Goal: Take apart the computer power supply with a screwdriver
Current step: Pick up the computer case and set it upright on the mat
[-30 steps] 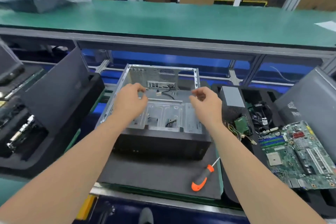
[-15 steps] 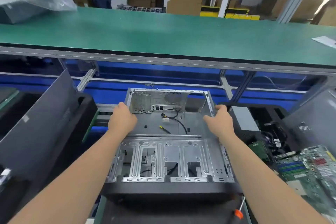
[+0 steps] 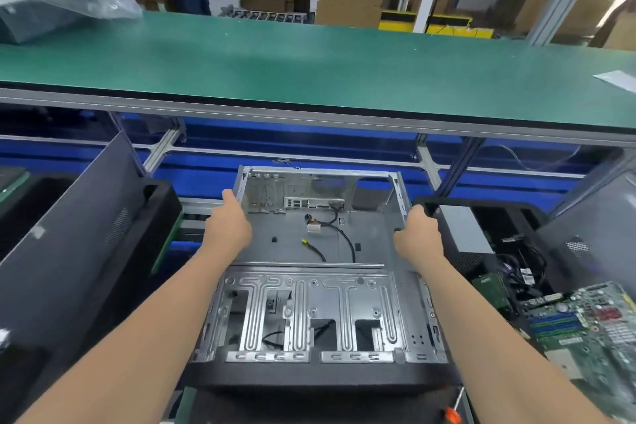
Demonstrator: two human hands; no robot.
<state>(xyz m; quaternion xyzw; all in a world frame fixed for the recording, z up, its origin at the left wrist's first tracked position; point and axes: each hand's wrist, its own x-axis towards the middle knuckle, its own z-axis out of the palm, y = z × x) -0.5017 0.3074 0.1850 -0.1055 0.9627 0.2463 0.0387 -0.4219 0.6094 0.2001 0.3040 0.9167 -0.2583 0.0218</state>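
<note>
Our left hand (image 3: 229, 229) and right hand (image 3: 418, 234) grip the bare grey metal computer case (image 3: 309, 303), whose thin walls may slip or cut.

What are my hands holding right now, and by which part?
Both hands grip the open computer case: the left hand on its left side wall, the right hand on its right side wall, near the rear.

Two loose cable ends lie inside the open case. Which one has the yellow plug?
The nearer cable end, lower in the view; the farther cable end, by the rear wall of the case, carries a white plug.
</note>
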